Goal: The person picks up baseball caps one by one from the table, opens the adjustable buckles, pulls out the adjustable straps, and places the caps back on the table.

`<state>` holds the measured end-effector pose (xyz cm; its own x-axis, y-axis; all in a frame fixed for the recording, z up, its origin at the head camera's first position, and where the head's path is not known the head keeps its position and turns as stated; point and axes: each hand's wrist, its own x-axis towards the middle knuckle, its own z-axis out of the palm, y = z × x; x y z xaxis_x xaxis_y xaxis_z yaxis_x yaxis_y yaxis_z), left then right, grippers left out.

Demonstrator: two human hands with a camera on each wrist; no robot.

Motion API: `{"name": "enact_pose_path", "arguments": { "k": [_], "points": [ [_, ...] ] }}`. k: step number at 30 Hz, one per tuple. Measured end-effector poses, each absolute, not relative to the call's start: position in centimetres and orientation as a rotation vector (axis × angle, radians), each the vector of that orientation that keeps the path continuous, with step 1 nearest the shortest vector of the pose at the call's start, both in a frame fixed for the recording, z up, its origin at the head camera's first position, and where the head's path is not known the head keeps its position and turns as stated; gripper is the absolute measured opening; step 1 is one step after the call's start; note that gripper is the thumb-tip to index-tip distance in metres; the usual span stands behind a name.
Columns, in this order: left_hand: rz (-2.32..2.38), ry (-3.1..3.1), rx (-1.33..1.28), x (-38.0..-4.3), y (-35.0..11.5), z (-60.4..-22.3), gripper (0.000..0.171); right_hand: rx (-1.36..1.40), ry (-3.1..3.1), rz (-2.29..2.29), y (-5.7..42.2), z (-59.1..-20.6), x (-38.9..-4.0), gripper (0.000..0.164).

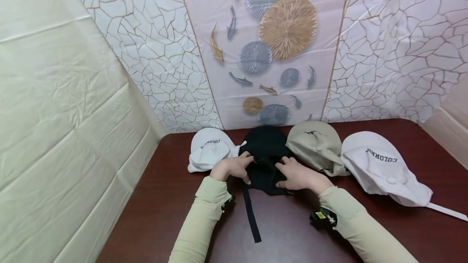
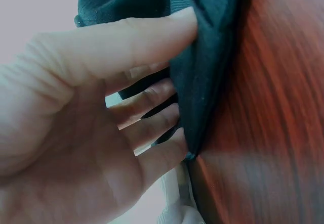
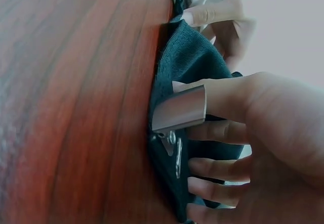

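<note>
A: Where does the black cap [image 1: 265, 138] sit?

B: Far part of the tabletop [image 1: 150, 214], between a white cap [image 1: 210, 151] to its left and a beige cap [image 1: 310, 141] to its right. Loose strap [image 1: 251, 216] trails toward the near edge.

A: And the hold?

B: Left hand [image 1: 235, 168]: thumb and fingers bent onto the cloth, holding one side. Right hand [image 1: 297, 175]: same on the other side, thumb just beside a metal clasp [image 3: 181, 108]. How hard they press, cannot tell.

A: Weight, feel?

B: Light, I'd judge. Limp cloth, creased between the hands; likely folds under a hard squeeze. Matt weave, so little slip expected. Nothing looks fragile. Clasp is the hard piece, might snag.

A: Best place to take it?

B: Both sides of the rim, thumb against one face, fingers the other; should keep the opening spread. Lifting by the strap would probably let it swing and sag. Mind the beige cap, close alongside.
</note>
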<state>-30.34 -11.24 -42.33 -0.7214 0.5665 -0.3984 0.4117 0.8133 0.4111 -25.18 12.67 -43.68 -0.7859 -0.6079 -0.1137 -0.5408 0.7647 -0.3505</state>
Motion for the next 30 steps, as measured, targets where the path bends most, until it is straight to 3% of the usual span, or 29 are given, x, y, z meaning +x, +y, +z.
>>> {"name": "enact_pose_path", "arguments": {
  "k": [20,30],
  "points": [
    [0.479,2.483,0.726,-30.6,-11.5,-42.7,0.077,-0.907,2.766,-0.498,13.1,-44.1,-25.2,0.059],
    [0.510,2.800,0.788,-29.3,-13.1,-38.5,0.036,-1.009,2.886,-0.702,14.6,-40.8,-25.0,0.036]
  ]
}}
